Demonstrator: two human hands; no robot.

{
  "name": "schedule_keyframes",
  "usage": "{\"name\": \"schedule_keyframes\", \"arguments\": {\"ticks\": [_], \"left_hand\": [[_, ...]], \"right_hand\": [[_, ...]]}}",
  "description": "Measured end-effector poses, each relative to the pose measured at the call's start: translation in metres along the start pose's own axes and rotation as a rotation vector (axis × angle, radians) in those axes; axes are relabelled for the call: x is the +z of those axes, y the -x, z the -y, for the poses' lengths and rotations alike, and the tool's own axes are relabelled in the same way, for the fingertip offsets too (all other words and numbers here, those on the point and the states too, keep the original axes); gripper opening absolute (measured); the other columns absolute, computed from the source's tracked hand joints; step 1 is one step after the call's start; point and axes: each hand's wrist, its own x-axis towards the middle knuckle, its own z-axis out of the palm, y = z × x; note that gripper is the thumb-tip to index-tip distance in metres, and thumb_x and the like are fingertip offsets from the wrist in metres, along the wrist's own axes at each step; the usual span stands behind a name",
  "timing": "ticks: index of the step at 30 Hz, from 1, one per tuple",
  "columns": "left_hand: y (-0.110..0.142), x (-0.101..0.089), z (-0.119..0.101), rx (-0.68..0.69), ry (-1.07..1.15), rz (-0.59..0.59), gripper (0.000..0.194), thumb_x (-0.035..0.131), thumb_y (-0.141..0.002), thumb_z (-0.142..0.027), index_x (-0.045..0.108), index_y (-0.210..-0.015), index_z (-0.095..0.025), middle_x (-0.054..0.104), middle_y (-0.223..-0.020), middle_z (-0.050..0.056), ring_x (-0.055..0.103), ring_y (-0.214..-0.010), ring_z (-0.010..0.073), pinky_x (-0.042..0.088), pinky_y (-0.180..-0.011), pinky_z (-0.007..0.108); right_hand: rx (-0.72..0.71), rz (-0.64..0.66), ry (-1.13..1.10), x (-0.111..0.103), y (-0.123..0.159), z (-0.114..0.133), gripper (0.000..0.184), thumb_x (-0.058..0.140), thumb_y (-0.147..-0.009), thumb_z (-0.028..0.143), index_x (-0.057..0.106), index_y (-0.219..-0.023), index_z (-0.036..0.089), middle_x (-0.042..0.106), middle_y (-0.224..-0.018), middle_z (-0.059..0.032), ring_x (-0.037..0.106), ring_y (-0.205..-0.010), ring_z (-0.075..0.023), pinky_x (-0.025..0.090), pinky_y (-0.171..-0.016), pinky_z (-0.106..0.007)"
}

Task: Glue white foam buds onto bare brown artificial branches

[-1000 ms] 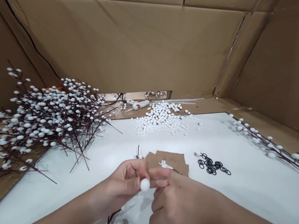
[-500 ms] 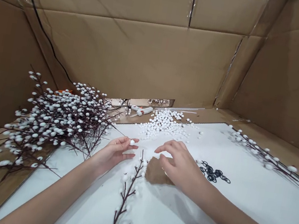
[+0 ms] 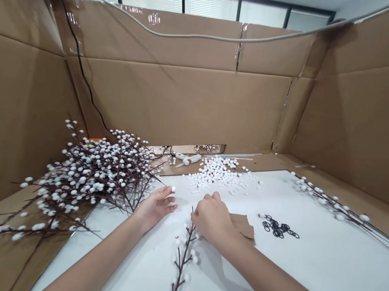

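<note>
My left hand (image 3: 155, 207) rests on the white sheet (image 3: 308, 271), with a small white foam ball (image 3: 173, 189) held at its fingertips. My right hand (image 3: 212, 219) is curled just to the right, over the top of a dark twig dotted with white buds (image 3: 181, 268). Its fingers hide the twig's upper part, and I cannot tell whether they grip it. A torn cardboard scrap (image 3: 243, 226) lies against that hand's right side, partly under it.
A large heap of budded branches (image 3: 99, 174) lies left, and a loose pile of white foam balls (image 3: 215, 175) lies ahead. Near it is a hot glue gun (image 3: 188, 159). Black rings (image 3: 276, 226) and another branch (image 3: 334, 205) lie right. Cardboard walls surround the sheet.
My head has tilted up, showing more wall and a window. My hands have drawn closer together, and my right hand has moved left off the cardboard scrap toward the twig's top.
</note>
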Motion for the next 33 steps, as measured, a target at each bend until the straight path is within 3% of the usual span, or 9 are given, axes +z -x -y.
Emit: {"name": "schedule_keyframes", "arguments": {"ticks": [5, 11, 17, 24, 29, 33], "left_hand": [[0.000, -0.001, 0.002, -0.004, 0.040, 0.016, 0.008, 0.064, -0.071, -0.008, 0.061, -0.067, -0.015, 0.063, -0.067, -0.001, 0.058, -0.054, 0.0111, 0.050, -0.057, 0.026], [0.002, -0.001, 0.005, -0.028, 0.066, 0.063, 0.008, 0.062, -0.072, -0.010, 0.061, -0.067, -0.015, 0.063, -0.066, 0.000, 0.057, -0.056, 0.0122, 0.049, -0.056, 0.027], [0.000, -0.005, 0.004, -0.037, 0.102, 0.094, 0.006, 0.063, -0.072, -0.010, 0.061, -0.069, -0.015, 0.063, -0.069, 0.000, 0.057, -0.056, 0.0122, 0.048, -0.055, 0.028], [-0.002, -0.008, 0.006, -0.043, 0.152, 0.131, 0.005, 0.063, -0.072, -0.013, 0.060, -0.068, -0.015, 0.063, -0.071, -0.001, 0.055, -0.056, 0.0118, 0.047, -0.057, 0.028], [0.000, -0.006, 0.010, -0.061, 0.168, 0.175, 0.007, 0.066, -0.070, -0.016, 0.059, -0.067, -0.015, 0.061, -0.073, 0.000, 0.054, -0.057, 0.0115, 0.046, -0.056, 0.027], [0.002, -0.001, 0.017, -0.089, 0.171, 0.230, 0.011, 0.069, -0.067, -0.017, 0.058, -0.067, -0.015, 0.058, -0.073, -0.001, 0.053, -0.059, 0.0113, 0.046, -0.058, 0.028]], "right_hand": [[0.036, -0.011, -0.053, 0.011, 0.007, 0.009, 0.022, 0.053, -0.074, 0.026, 0.071, -0.079, 0.013, 0.065, -0.090, -0.0146, 0.046, -0.098, -0.0307, 0.040, -0.071, -0.036], [0.019, -0.033, -0.161, 0.017, 0.007, 0.020, 0.019, 0.053, -0.074, 0.020, 0.069, -0.079, 0.012, 0.063, -0.089, -0.0152, 0.044, -0.099, -0.0305, 0.037, -0.075, -0.037], [-0.064, -0.033, -0.441, 0.017, 0.008, 0.006, 0.012, 0.054, -0.073, 0.023, 0.065, -0.078, 0.019, 0.063, -0.088, -0.0056, 0.048, -0.096, -0.0235, 0.036, -0.078, -0.032], [-0.120, 0.176, -0.884, 0.016, 0.004, -0.015, 0.007, 0.056, -0.073, 0.022, 0.058, -0.077, 0.017, 0.061, -0.076, -0.0003, 0.056, -0.074, -0.0119, 0.041, -0.065, -0.021], [-0.069, 0.374, -1.108, 0.011, 0.005, -0.020, 0.019, 0.054, -0.076, 0.030, 0.058, -0.088, 0.016, 0.056, -0.068, 0.0012, 0.052, -0.057, -0.0079, 0.039, -0.055, -0.019], [0.050, 0.469, -1.376, 0.004, 0.007, -0.028, 0.025, 0.064, -0.069, 0.038, 0.060, -0.076, 0.014, 0.050, -0.060, 0.0029, 0.045, -0.053, -0.0061, 0.031, -0.050, -0.017]]}}
